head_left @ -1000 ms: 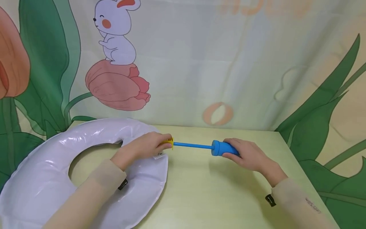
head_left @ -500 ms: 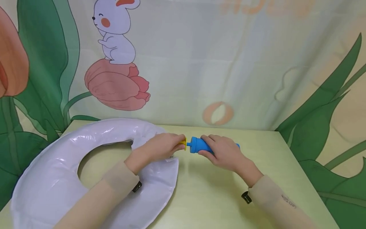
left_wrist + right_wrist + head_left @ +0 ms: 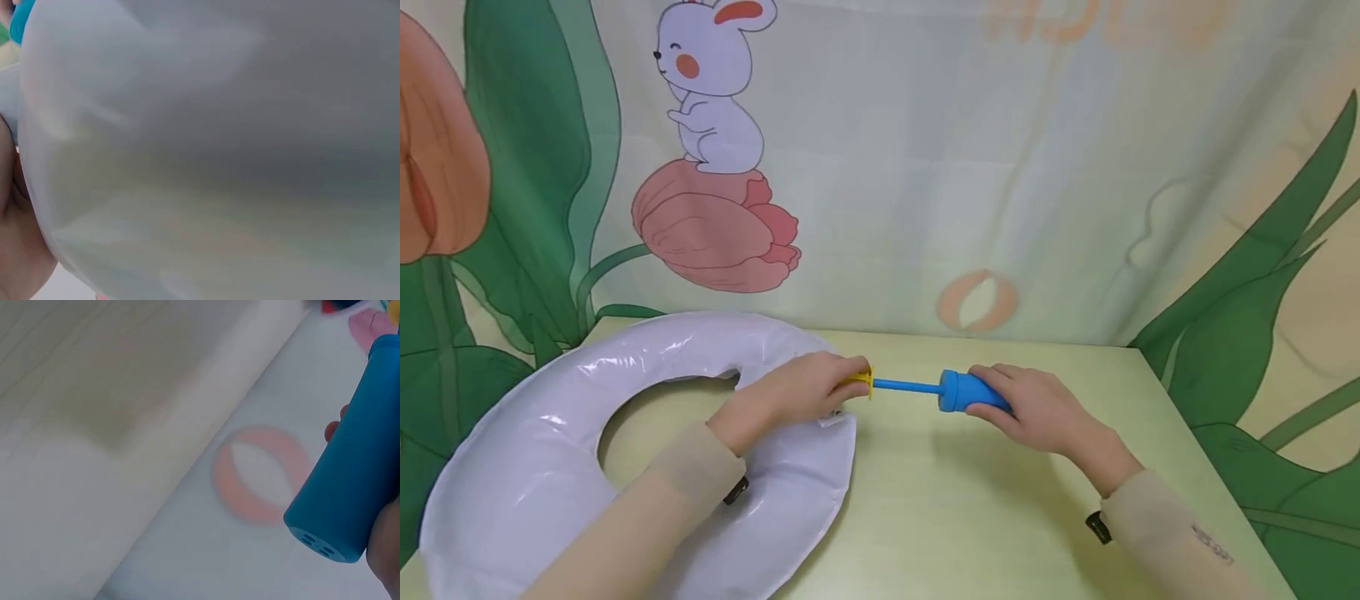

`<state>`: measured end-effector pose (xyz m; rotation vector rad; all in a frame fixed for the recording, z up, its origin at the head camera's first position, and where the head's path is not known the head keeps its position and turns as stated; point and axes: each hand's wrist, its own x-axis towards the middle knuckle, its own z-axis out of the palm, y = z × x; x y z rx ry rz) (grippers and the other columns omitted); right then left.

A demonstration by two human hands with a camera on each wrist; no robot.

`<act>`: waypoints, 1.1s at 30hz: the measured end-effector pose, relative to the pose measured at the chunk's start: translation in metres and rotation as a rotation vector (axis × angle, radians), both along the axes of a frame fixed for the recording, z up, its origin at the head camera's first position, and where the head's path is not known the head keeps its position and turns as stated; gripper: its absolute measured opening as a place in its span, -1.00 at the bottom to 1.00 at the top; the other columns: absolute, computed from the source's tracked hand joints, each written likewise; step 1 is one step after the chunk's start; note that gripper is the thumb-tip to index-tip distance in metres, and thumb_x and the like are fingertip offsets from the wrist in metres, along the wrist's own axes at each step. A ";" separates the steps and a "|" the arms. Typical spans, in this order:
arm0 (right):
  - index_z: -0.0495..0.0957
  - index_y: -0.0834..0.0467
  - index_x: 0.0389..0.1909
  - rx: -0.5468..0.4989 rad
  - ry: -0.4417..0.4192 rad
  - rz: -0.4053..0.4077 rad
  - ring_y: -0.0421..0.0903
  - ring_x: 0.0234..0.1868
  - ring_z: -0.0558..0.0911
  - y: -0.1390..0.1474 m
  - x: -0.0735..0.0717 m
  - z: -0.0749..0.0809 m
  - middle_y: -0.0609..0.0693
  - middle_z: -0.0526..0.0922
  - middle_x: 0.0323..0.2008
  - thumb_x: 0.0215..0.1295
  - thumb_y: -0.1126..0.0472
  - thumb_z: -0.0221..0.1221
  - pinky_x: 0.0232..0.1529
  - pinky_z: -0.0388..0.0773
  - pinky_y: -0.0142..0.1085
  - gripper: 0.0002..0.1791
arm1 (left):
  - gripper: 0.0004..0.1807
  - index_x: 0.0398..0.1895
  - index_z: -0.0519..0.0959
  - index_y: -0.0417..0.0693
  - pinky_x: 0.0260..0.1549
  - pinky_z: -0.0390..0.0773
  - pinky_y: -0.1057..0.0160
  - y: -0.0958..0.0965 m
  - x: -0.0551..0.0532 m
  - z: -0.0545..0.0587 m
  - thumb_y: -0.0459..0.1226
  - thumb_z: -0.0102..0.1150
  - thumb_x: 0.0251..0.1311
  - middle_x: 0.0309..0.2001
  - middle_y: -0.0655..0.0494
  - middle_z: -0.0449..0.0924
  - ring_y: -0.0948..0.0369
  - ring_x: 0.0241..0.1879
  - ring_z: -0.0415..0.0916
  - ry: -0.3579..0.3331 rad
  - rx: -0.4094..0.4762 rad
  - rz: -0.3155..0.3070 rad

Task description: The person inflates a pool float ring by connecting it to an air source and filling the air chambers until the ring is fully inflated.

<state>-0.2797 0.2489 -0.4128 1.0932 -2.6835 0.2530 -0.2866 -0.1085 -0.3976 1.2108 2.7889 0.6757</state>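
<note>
Blue pump stretched between two hands, its long axis running nearly straight across in front of the person, dipping slightly to the right in the head view. That line looks like the relation to mind: any push or pull would have to follow it.

Left hand lies over the right-hand side of the white swim ring, thumb and fingers pinched on the pump's yellow end. Whether the tip sits in a valve: cannot tell, fingers cover it. The left wrist view is mostly pale plastic.

From the yellow end a thin rod runs bare to the barrel, keeping the two hands apart. Barrel lies directly to the right of the left hand, clear of the ring. Right hand is wrapped round it; its holed end shows in the right wrist view, pointing away from the ring.

Left hand nearer the ring, right hand well apart from it. Barrel appears held off the counter, shadow beneath. Ring rests on the counter, rounded but creased near the left hand; full firmness uncertain.
</note>
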 end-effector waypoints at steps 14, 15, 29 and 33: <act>0.48 0.22 0.29 -0.004 0.058 0.009 0.04 -0.18 0.68 0.001 -0.001 0.007 0.10 0.67 -0.03 0.44 -0.14 0.24 -0.20 0.63 -0.06 -0.38 | -0.85 -0.24 0.45 0.02 -0.47 0.31 0.27 0.011 0.003 0.010 -0.18 0.15 0.51 -0.56 0.27 0.23 0.28 -0.54 0.24 0.095 -0.003 0.019; 0.48 0.23 0.29 -0.001 0.070 0.020 0.04 -0.20 0.68 -0.005 -0.001 0.009 0.10 0.67 -0.04 0.44 -0.13 0.24 -0.22 0.62 -0.07 -0.39 | -0.85 -0.24 0.45 0.01 -0.47 0.30 0.28 0.015 0.004 0.011 -0.18 0.16 0.51 -0.56 0.26 0.23 0.28 -0.54 0.24 0.100 -0.005 0.020; 0.52 0.16 0.24 0.006 0.088 0.030 -0.09 -0.33 0.61 -0.045 0.008 0.012 0.00 0.65 -0.17 0.43 -0.19 0.23 -0.32 0.58 -0.19 -0.41 | -0.84 -0.09 0.53 -0.01 -0.42 0.44 0.26 0.030 0.001 0.006 -0.12 0.12 0.53 -0.50 0.26 0.41 0.30 -0.52 0.37 0.018 -0.016 -0.017; 0.51 0.12 0.27 -0.016 0.033 0.006 -0.09 -0.26 0.62 -0.014 0.005 -0.001 -0.01 0.66 -0.12 0.44 -0.21 0.21 -0.25 0.60 -0.16 -0.41 | -0.79 0.00 0.58 -0.02 -0.35 0.49 0.25 0.013 -0.002 0.003 -0.11 0.12 0.53 -0.45 0.28 0.50 0.33 -0.52 0.38 -0.035 0.001 -0.036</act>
